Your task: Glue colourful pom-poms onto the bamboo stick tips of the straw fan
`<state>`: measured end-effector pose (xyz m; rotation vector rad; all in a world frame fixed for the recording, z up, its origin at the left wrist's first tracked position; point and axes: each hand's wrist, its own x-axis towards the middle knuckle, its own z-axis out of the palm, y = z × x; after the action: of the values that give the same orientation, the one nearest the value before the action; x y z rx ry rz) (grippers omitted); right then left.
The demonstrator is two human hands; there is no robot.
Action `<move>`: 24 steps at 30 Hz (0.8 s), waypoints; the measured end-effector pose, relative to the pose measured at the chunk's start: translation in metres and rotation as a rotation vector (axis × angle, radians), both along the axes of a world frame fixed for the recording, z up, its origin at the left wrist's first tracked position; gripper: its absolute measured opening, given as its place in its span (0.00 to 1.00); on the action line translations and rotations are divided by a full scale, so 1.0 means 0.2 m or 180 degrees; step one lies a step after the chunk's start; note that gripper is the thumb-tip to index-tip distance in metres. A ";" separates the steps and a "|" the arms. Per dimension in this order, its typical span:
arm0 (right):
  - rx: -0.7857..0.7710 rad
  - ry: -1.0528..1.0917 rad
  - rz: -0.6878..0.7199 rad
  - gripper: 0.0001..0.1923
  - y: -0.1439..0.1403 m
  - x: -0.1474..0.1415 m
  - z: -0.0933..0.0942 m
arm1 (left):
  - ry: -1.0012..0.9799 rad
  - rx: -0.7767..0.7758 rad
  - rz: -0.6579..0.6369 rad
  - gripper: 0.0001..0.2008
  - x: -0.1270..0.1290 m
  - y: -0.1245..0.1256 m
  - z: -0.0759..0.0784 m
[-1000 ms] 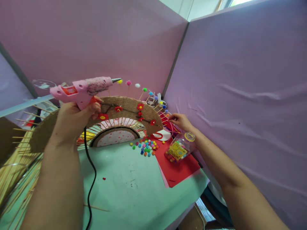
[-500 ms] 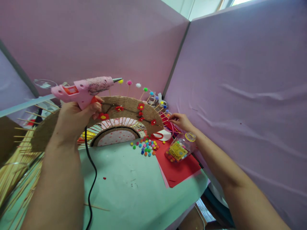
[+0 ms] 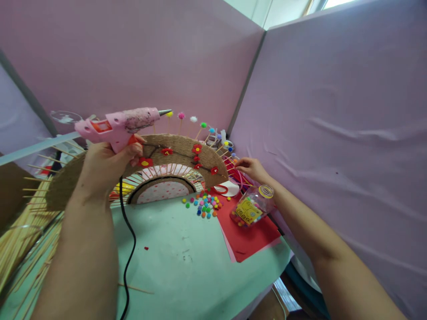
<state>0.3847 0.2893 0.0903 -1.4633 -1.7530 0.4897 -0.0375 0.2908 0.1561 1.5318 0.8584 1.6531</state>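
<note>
Everything is sitting slightly farther right in the view than half a second ago, while both hands are keeping their places relative to the things around them. At far left, pale slender sticks are lying in a loose bundle. Next, the left hand is gripping a pink glue gun by its handle, fingers wrapping near the orange trigger; its plastic barrel is looking rough and stained, its tapering metal nozzle is pointing right, and its smooth black cord is trailing down. Behind that hand, a brown arch is standing over the back of the pale green tabletop, its surface showing ridged, cord-like rows. Red flowers are dotting a dark branch across it, and thin sticks are radiating from its edge, fuzzy round pom-poms capping those on the right. Beneath, a half-round panel is showing white, red-dotted material. Loose pom-poms are clustering beside flat red paper, where a clear, yellow-labelled jar is holding more. Beyond it, the right hand is pinching at the arch's right end, perhaps on an orange pom-pom; I cannot tell whether ball or stick is being held.
</note>
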 end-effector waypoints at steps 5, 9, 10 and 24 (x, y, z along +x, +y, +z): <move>-0.0119 0.0219 -0.0057 0.11 0.00 0.00 0.01 | -0.0024 0.0137 -0.0094 0.04 -0.01 0.01 0.00; -0.0201 0.0301 -0.0091 0.10 -0.01 0.00 0.02 | 0.0027 0.0189 -0.0095 0.04 -0.01 0.01 0.00; -0.0221 0.0302 -0.0104 0.10 -0.01 -0.01 0.02 | 0.0021 0.0185 -0.0080 0.04 -0.01 0.01 0.00; -0.0419 0.0133 -0.0199 0.15 -0.01 -0.03 0.01 | 0.0165 0.0111 -0.0020 0.06 -0.02 0.02 -0.01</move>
<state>0.3787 0.2871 0.0921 -1.5828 -1.6638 0.6083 -0.0411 0.2940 0.1543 1.6058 0.8552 1.6380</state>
